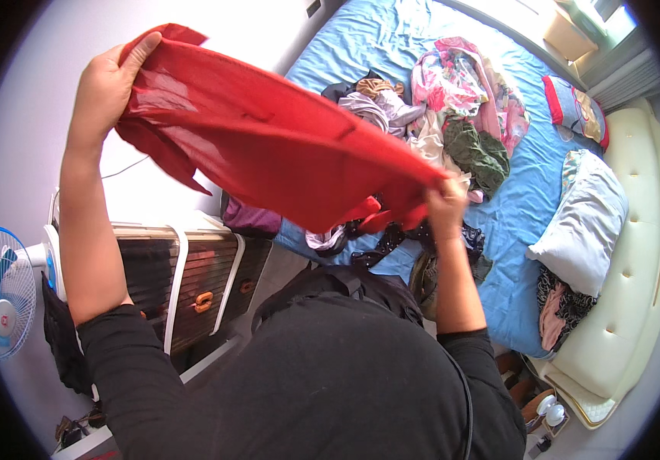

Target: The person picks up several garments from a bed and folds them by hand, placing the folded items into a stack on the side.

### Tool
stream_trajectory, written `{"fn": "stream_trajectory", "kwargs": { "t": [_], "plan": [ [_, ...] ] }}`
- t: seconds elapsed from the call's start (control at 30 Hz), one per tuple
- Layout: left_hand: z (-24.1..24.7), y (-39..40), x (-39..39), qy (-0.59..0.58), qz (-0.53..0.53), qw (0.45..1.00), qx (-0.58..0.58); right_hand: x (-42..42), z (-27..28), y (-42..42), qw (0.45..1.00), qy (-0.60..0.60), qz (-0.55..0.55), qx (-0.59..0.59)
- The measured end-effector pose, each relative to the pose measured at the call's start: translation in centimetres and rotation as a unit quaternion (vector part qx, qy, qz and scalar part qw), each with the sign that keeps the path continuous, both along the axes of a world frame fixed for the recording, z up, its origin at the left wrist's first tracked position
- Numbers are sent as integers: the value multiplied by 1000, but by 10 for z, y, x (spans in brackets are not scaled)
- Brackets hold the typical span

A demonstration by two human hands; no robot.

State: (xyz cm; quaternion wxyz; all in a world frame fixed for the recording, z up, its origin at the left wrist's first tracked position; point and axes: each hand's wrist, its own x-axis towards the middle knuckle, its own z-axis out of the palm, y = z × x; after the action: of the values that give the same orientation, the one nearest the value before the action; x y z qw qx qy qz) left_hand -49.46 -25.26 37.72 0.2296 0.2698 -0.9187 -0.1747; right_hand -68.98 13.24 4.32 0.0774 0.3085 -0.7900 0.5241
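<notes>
A thin red cloth garment point(261, 144) is stretched in the air between my two hands. My left hand point(108, 80), raised high at the upper left, pinches one end between thumb and fingers. Lower and to the right, my right hand point(446, 204) grips the other end, slightly blurred. The cloth sags below its taut upper edge and hides part of the bed. Beyond it, a pile of crumpled clothes spreads over the blue bedsheet point(502, 241), with a dark green garment point(476, 155) and a pink floral fabric point(450, 80) among them.
A white pillow point(583, 224) and a patterned cushion point(577, 109) lie near the cream padded headboard point(629, 264). On the left stand a dark-fronted cabinet point(203, 276) with orange handles and a blue fan point(3, 293). A purple cloth item point(249, 217) sits at the bed's edge.
</notes>
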Motion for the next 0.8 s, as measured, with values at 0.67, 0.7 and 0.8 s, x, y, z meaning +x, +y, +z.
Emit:
{"fn": "stream_trajectory", "kwargs": {
  "t": [0.67, 0.7, 0.8],
  "plan": [
    [10, 104, 70, 299, -245, 900, -202, -56, 154, 190, 992, -97, -30, -80],
    [11, 109, 81, 320, -261, 887, -208, -56, 158, 191, 990, -85, -26, -111],
    [20, 130, 96, 347, -318, 855, -219, -69, 165, 167, 969, -168, -30, -178]
  ]
}}
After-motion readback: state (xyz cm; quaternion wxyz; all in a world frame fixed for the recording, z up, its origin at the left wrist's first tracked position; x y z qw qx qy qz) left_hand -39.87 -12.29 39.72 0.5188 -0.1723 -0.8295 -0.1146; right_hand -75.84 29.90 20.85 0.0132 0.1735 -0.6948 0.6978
